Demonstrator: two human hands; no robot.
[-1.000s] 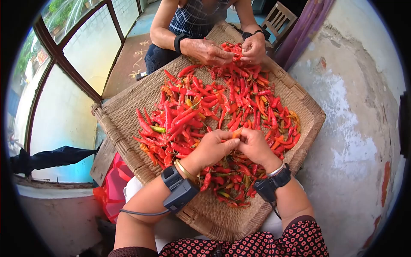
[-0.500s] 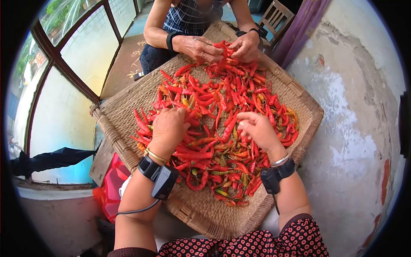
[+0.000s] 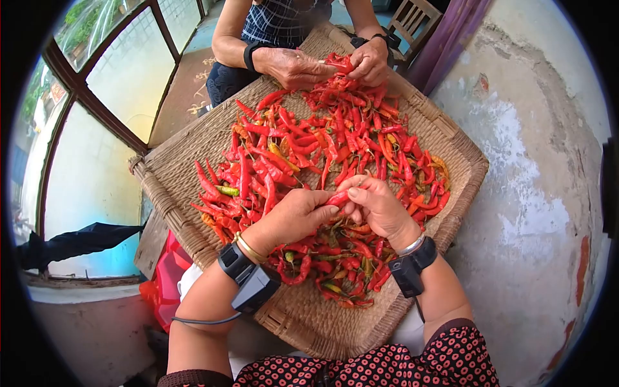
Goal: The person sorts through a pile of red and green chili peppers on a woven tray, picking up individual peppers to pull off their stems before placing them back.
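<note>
A wide woven tray (image 3: 309, 322) holds a heap of red chili peppers (image 3: 284, 155), with some green, orange and yellow ones among them. Over the middle of the heap, my left hand (image 3: 300, 213) pinches one end of a red pepper (image 3: 337, 198) between thumb and fingers. The fingers of my right hand (image 3: 377, 205) close on the other end of that pepper, near its tip or stem, which I cannot make out. Both hands almost touch.
Across the tray, a co-worker's hands (image 3: 293, 68) hold red peppers at the far edge. A dark folded umbrella (image 3: 84, 244) and a red bag (image 3: 169, 271) are at the left, by the windows. A wooden chair (image 3: 412, 26) stands behind; a worn wall (image 3: 509, 174) rises at right.
My left hand has moved right from the heap's left side, and a red pepper now shows in its grip. My right hand has shifted left and closed on it.
</note>
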